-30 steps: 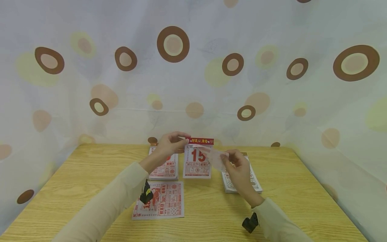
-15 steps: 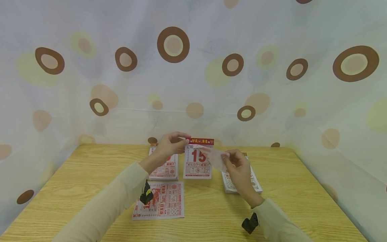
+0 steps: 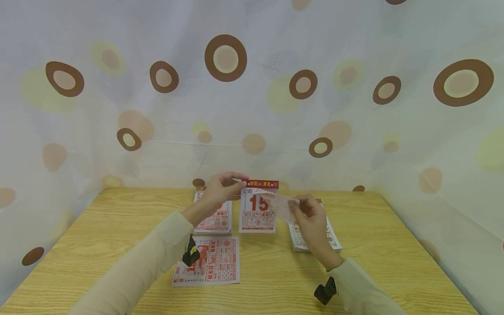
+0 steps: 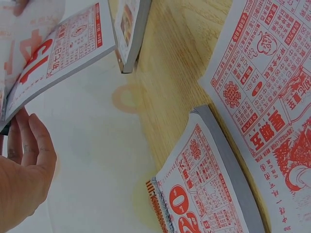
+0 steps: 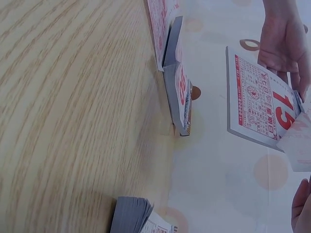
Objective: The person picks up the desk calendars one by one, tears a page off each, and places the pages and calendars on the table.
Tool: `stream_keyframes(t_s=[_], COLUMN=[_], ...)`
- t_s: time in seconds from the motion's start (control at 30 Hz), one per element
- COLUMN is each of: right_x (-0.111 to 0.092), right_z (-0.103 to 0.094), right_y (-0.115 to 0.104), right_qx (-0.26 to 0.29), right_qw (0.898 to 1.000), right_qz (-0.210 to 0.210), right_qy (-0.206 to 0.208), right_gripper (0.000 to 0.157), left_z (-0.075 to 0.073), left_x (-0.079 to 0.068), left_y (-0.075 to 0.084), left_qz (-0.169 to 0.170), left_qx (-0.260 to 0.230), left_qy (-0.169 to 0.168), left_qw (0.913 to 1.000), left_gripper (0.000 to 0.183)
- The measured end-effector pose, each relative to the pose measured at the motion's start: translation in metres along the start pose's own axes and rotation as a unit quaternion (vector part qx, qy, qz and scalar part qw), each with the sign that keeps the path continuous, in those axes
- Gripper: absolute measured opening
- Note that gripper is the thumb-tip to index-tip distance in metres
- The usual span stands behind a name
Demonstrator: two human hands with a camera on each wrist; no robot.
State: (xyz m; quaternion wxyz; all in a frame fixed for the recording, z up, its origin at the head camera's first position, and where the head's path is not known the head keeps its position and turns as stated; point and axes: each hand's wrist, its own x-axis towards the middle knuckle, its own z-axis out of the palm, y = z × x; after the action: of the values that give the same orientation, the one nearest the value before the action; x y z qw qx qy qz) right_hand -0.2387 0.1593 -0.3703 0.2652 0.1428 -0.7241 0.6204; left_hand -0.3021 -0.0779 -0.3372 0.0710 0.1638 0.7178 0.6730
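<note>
My left hand (image 3: 222, 190) grips the upper left corner of a small tear-off calendar (image 3: 257, 222), thumb on its red header strip. The calendar hangs upright above the table, showing a large red 15. Between thumb and fingertips, my right hand (image 3: 313, 225) pinches a thin page (image 3: 280, 206) pulled aside to the right. That page is creased and still meets the calendar just below the header. From the left wrist view, the pad (image 4: 73, 53) looks thick, with fingers behind its top edge. The right wrist view shows the lifted page (image 5: 297, 141) folded across part of the number.
A second calendar pad (image 3: 214, 221) lies at the back left of the wooden table (image 3: 252, 280). In front of it is a larger printed sheet (image 3: 224, 262). Another pad (image 3: 334, 234) lies partly behind my right hand. A spotted curtain (image 3: 252, 109) hangs behind.
</note>
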Motion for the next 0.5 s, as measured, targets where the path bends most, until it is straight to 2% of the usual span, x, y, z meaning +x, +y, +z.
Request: stream_keyframes(t_s=[0.13, 0.3, 0.5], right_x=[0.001, 0.004, 0.005], right_z=[-0.005, -0.011, -0.011], right_y=[0.012, 0.015, 0.016], right_qx=[0.025, 0.065, 0.065], right_qw=[1.0, 0.998, 0.998], right_qz=[0.007, 0.004, 0.008], right_qy=[0.001, 0.005, 0.018], right_gripper=[0.008, 0.013, 0.013], left_z=[-0.002, -0.006, -0.006], left_x=[0.001, 0.0, -0.001], left_y=[-0.001, -0.002, -0.001], left_qz=[-0.001, -0.004, -0.005], left_qx=[0.003, 0.012, 0.007], left_qy=[0.007, 0.014, 0.011], left_qw=[1.0, 0.9998, 0.9999], left_gripper=[0.029, 0.029, 0.028])
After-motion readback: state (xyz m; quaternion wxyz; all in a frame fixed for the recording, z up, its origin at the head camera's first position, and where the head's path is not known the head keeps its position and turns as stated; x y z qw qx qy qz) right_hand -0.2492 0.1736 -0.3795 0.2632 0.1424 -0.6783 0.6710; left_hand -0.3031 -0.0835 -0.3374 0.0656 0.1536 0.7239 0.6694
